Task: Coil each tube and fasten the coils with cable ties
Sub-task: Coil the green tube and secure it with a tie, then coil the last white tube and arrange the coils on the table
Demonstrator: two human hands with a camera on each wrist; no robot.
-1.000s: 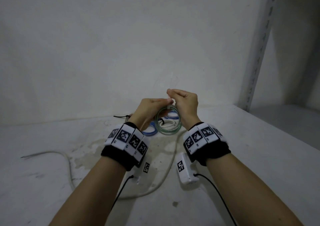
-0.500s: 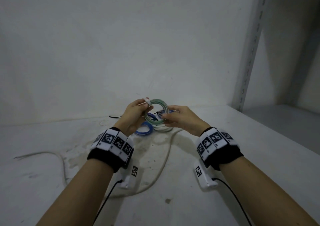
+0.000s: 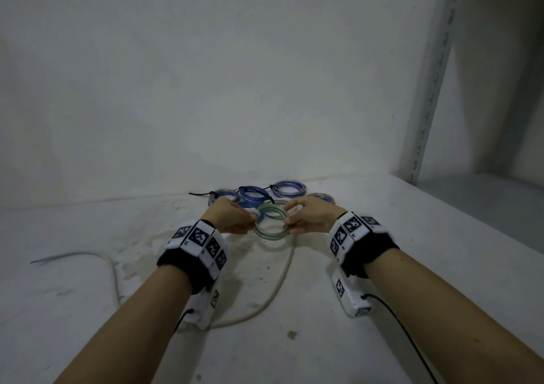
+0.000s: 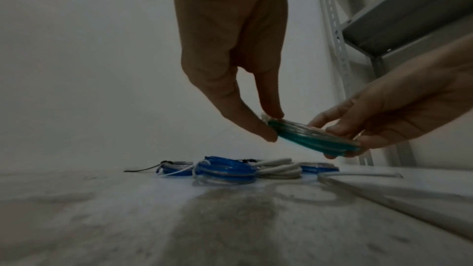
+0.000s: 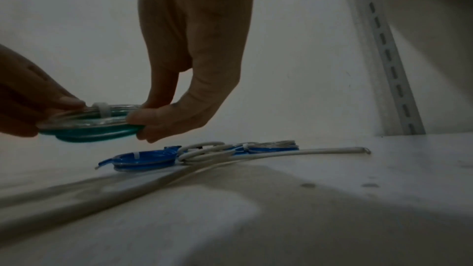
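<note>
The green coil (image 3: 270,223), hanging just above the table (image 3: 382,266) before the blue coils (image 3: 253,194), pinched rim-to-rim by left hand (image 3: 232,217) and right hand (image 3: 313,216), looks light, springy, slick, best gripped beside its tie (image 5: 103,109).

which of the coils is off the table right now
The green coil, the only green one: the left hand and right hand pinch its opposite edges in the air. The blue coils and the white coil lie on the table.
</note>
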